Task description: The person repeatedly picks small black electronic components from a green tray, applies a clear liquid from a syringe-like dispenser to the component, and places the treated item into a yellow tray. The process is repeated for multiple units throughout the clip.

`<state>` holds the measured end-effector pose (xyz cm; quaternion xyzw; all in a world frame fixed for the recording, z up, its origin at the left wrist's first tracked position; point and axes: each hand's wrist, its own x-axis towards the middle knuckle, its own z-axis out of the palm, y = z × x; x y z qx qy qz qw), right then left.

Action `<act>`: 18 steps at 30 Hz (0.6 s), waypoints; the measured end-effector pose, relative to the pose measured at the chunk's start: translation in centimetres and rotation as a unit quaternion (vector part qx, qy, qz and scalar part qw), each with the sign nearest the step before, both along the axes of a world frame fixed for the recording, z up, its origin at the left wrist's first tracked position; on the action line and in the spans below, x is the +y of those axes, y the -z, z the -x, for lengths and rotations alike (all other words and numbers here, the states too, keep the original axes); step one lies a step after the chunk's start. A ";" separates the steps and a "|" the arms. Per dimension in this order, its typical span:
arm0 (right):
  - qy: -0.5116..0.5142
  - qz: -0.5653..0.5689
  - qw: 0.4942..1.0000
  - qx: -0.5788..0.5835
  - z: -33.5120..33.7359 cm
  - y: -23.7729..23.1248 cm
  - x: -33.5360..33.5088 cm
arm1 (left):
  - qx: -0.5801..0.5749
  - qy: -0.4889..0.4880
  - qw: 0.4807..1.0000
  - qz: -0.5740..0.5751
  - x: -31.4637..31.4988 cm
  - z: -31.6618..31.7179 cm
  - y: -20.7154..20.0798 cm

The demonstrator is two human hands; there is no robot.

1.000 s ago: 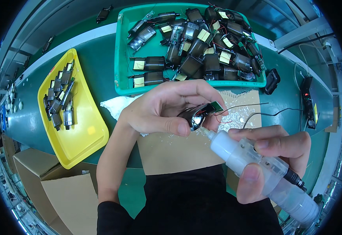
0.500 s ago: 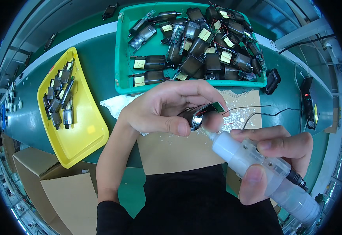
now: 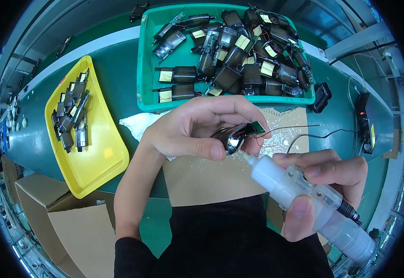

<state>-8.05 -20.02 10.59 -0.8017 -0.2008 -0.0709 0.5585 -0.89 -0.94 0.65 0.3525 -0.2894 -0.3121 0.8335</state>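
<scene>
Left hand: fingers of the left hand (image 3: 197,132) curled around a glossy dark housing (image 3: 232,140), thumb on the near side. A small green circuit board (image 3: 257,126) pokes out the right end.
Housing spot: held up over the far half of a cardboard sheet (image 3: 202,185), which sits at the desk's (image 3: 35,127) near edge and is spattered with shiny specks.
Right hand: fingers of the right hand (image 3: 327,185) wrapped around a translucent dispenser (image 3: 269,176), nozzle right by the housing. Can't tell if they touch.
Green bin: the green bin (image 3: 142,88) is along the far edge, piled with dark housings (image 3: 178,74); left hand blocks part of its near rim.
Yellow tray: the yellow tray (image 3: 102,169) is towards the left, smaller housings (image 3: 66,124) bunched along its left edge.
In the way: crumpled white cloth or paper (image 3: 137,124) partly behind the left wrist; black wire (image 3: 325,135) running in from the desk's right end.
</scene>
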 end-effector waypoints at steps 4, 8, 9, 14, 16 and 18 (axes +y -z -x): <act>0.045 -0.077 0.996 -0.026 0.1 1.1 1.0 | -0.036 -0.072 0.996 -0.035 1.2 0.1 -0.4; 0.114 -0.115 0.987 -0.022 -0.2 1.0 0.5 | -0.233 -0.284 0.866 -0.340 6.1 1.0 -5.1; 0.119 -0.123 0.985 -0.017 -0.3 1.5 0.2 | -0.244 -0.336 0.800 -0.432 7.9 1.8 -6.1; 0.151 -0.120 0.981 0.033 -0.4 1.8 -0.2 | -0.303 -0.472 0.515 -0.648 11.7 2.9 -7.3; 0.138 -0.126 0.982 0.036 -0.5 2.1 -0.3 | -0.333 -0.458 0.478 -0.672 11.0 1.7 -7.0; 0.126 -0.128 0.983 0.032 -0.5 2.4 -0.3 | -0.345 -0.401 0.543 -0.652 8.8 0.0 -5.5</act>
